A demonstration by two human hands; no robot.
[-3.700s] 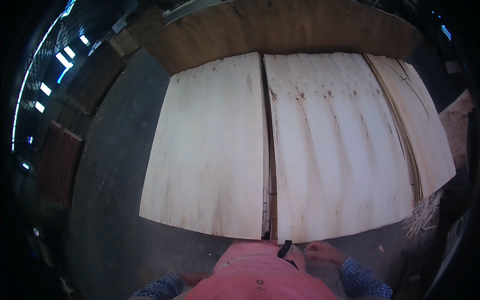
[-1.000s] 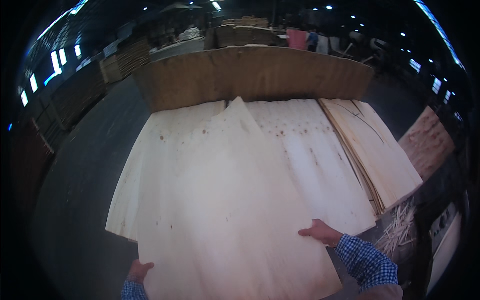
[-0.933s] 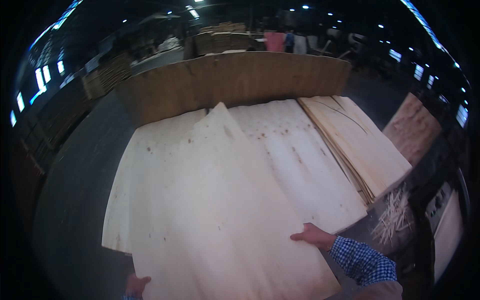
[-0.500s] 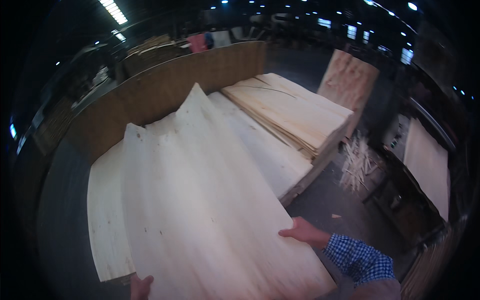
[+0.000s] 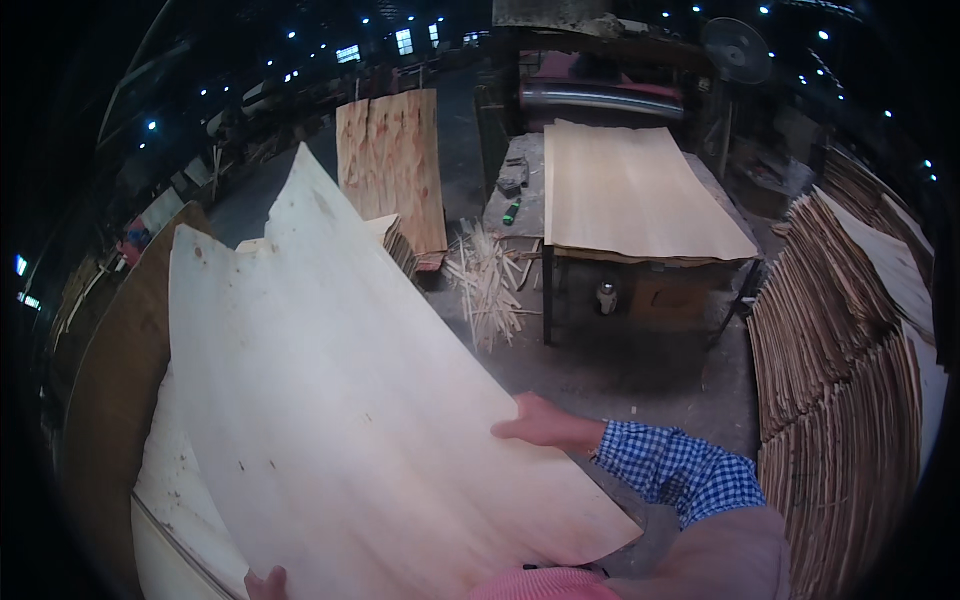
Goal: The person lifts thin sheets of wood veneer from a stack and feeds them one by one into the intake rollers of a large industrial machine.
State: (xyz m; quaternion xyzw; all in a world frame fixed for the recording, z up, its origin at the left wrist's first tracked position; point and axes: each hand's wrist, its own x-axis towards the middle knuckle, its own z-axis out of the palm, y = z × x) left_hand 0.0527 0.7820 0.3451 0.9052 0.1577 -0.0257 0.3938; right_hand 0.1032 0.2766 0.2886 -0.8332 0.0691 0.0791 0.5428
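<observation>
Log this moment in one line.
left hand: pale wood sheet, lower-left edge; right hand: same sheet, right edge; beyond: table with tan sheet

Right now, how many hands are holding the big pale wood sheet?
2. The left hand is at the lower left of the wood sheet, partly cut off by the picture's bottom; the right hand grips its right edge. Any others underneath would be hidden.

We are in a large, dim woodworking shop or factory hall: the broad wooden sheet [image 5: 335, 340] close to us, the tall stacks of rough-edged sheets [image 5: 835, 400] and the heap of wood scraps [image 5: 490, 285] show it. We also see a metal roller [image 5: 605, 98] behind a work table [image 5: 523, 185], a big fan [image 5: 737, 50] and many small ceiling lights [image 5: 823, 35].
</observation>
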